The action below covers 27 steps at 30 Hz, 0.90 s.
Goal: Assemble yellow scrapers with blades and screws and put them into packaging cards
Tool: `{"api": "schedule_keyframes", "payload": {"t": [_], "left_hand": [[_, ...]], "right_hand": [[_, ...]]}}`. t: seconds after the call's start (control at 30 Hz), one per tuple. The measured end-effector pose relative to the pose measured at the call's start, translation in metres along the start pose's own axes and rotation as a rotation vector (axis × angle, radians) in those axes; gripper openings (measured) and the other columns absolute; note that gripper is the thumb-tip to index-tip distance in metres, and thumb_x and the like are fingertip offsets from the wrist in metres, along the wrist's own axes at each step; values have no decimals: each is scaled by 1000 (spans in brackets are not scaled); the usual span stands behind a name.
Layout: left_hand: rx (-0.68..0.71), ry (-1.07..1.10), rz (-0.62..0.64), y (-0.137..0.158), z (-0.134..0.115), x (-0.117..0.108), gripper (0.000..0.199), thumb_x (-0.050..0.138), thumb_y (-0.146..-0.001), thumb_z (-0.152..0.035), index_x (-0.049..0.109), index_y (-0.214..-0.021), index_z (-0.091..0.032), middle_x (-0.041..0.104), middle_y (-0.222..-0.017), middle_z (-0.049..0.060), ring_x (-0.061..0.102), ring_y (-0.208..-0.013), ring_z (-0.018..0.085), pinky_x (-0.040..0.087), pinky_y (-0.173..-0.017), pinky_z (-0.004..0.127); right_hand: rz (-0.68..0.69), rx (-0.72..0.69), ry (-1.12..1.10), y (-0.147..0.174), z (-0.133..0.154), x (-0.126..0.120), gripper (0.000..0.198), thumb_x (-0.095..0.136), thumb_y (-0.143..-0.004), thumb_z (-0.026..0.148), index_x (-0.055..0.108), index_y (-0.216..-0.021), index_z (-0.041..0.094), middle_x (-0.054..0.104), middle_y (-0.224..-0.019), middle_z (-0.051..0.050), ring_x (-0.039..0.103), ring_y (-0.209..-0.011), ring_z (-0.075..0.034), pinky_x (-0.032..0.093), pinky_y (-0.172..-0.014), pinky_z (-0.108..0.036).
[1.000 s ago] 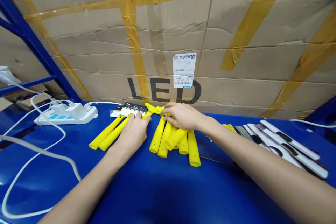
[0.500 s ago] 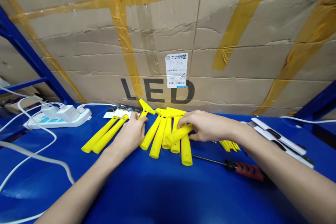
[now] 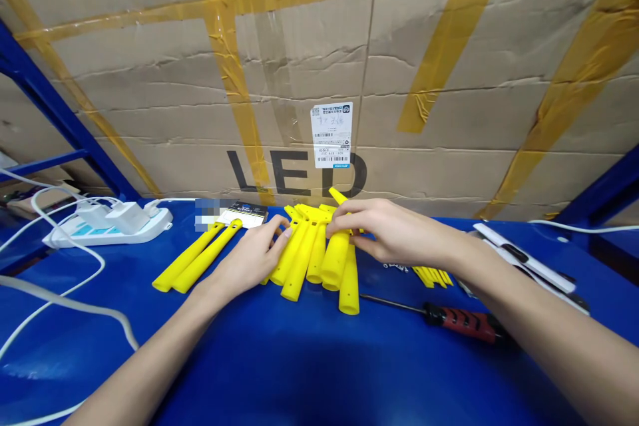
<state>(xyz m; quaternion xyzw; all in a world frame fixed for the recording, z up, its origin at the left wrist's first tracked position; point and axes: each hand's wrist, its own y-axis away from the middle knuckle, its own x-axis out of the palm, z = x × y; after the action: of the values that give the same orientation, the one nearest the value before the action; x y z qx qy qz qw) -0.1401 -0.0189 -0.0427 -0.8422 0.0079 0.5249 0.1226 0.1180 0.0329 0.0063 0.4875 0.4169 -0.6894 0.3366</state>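
Note:
Several yellow plastic T-shaped scraper handles (image 3: 298, 266) lie side by side in the middle of the blue table, their hollow ends toward me. My right hand (image 3: 382, 229) pinches one yellow scraper handle (image 3: 335, 266) above the right part of the row, its open end facing me. At the row's left edge, my left hand (image 3: 254, 249) has thumb and fingers curled round the outermost handle, which is mostly hidden. Two more yellow handles (image 3: 200, 259) lie apart to the left, beside a black-and-white card (image 3: 247, 213).
A screwdriver (image 3: 459, 323) with a red-black grip lies right of the row. Behind it are small yellow strips (image 3: 432, 276) and white-and-black flat pieces (image 3: 529, 266). On the left, a white power strip (image 3: 110, 229) trails cables. A large taped carton (image 3: 299, 80) stands behind.
The handle in my right hand has swung from slanting sideways to pointing its open end at me. My left hand has moved slightly right, bringing its handle against the row.

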Motion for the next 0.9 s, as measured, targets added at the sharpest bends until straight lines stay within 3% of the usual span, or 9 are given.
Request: {"api": "schedule_keyframes", "payload": {"t": [0.1, 0.17, 0.3, 0.4, 0.5, 0.57, 0.67, 0.77, 0.9], "left_hand": [[-10, 13, -122, -1, -13, 1, 40, 37, -101, -48, 64, -106, -18, 70, -114, 13, 61, -111, 33, 42, -100, 49], [-16, 185, -112, -4, -26, 2, 44, 38, -101, -50, 67, -99, -18, 71, -110, 12, 63, -107, 30, 45, -98, 45], [-194, 1187, 193, -15, -58, 8, 34, 55, -96, -45, 70, -94, -15, 74, -95, 11, 68, -89, 22, 53, -87, 34], [-254, 1399, 213, -26, -80, 14, 21, 59, -95, -28, 70, -87, -12, 73, -87, 10, 68, -82, 18, 53, -80, 28], [-271, 1361, 168, -39, -94, 13, 18, 56, -97, -23, 68, -92, -11, 72, -84, 9, 66, -75, 15, 53, -74, 26], [-263, 1311, 185, -47, -103, 9, 15, 59, -97, -25, 65, -94, -12, 72, -83, 8, 64, -67, 12, 52, -69, 25], [-170, 1139, 327, -56, -116, 1, 16, 62, -95, -28, 62, -89, -13, 72, -81, 7, 59, -59, 10, 49, -62, 23], [-48, 855, 432, -58, -127, -4, 22, 63, -94, -32, 60, -81, -15, 66, -67, 1, 59, -57, 10, 48, -63, 23], [-30, 603, 497, -58, -130, 1, 22, 68, -88, -38, 60, -84, -18, 65, -62, -2, 60, -55, 13, 47, -61, 25]], "right_hand": [[-51, -68, 43, 5, 3, 5, 39, 48, -92, 6, 70, -121, 21, 65, -124, -11, 66, -109, -25, 52, -94, -40], [-91, -115, 60, 10, 6, 7, 43, 47, -91, 3, 69, -123, 22, 63, -129, -11, 66, -108, -24, 53, -92, -40], [-116, -119, 12, 22, 18, 8, 47, 53, -86, 1, 69, -123, 25, 54, -139, -12, 64, -109, -24, 55, -87, -37], [-112, -127, -72, 33, 26, 0, 43, 53, -86, 2, 71, -118, 24, 56, -139, -12, 62, -116, -23, 53, -93, -37], [-136, -102, -170, 45, 24, -22, 46, 53, -87, 2, 67, -124, 24, 69, -125, -6, 65, -113, -19, 50, -96, -31], [-184, 138, -171, 54, 15, -40, 33, 57, -87, 10, 70, -115, 21, 76, -104, -3, 70, -87, -16, 52, -80, -27], [-70, 470, -60, 70, -10, -58, 18, 63, -84, 18, 72, -100, 20, 76, -84, -2, 69, -74, -17, 48, -65, -26], [167, 780, 34, 82, -35, -55, 22, 67, -79, 19, 72, -101, 20, 76, -84, -5, 69, -74, -20, 45, -60, -28], [317, 912, -15, 85, -52, -35, 28, 70, -67, 12, 73, -95, 17, 73, -72, -6, 68, -62, -21, 44, -51, -28]]}}
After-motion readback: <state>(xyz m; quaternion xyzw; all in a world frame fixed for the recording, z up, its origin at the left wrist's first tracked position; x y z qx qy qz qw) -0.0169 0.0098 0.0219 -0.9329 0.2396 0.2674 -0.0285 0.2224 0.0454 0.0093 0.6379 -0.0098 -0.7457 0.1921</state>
